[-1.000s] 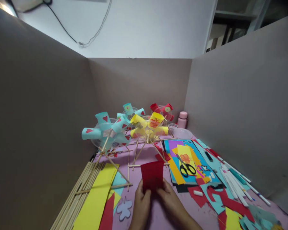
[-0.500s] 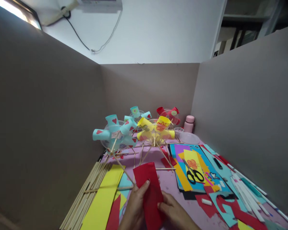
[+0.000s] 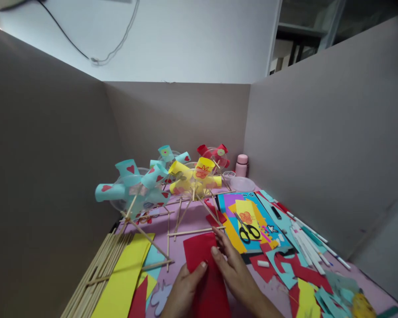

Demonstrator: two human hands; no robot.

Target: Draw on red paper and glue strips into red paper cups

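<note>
A red sheet of paper (image 3: 204, 269) lies on the pink table (image 3: 192, 221) right in front of me. My left hand (image 3: 184, 289) rests on its left edge, thumb pressed onto the sheet. Along the sheet's right side lies my right hand (image 3: 234, 269), fingers stretched out flat over the upper right corner. Neither hand grips anything else.
Paper pinwheels, blue (image 3: 132, 187), yellow (image 3: 194, 174) and red (image 3: 215, 154), stand on sticks behind. Black-handled scissors (image 3: 248, 229) lie on stacked coloured sheets. White pens (image 3: 307, 243), paper scraps (image 3: 301, 282), a yellow strip (image 3: 124, 278), wooden sticks (image 3: 94, 274), a pink bottle (image 3: 242, 165). Cardboard walls enclose three sides.
The red sheet was held up between both hands; it now lies flat on the table with my right fingers spread over it. The view has shifted.
</note>
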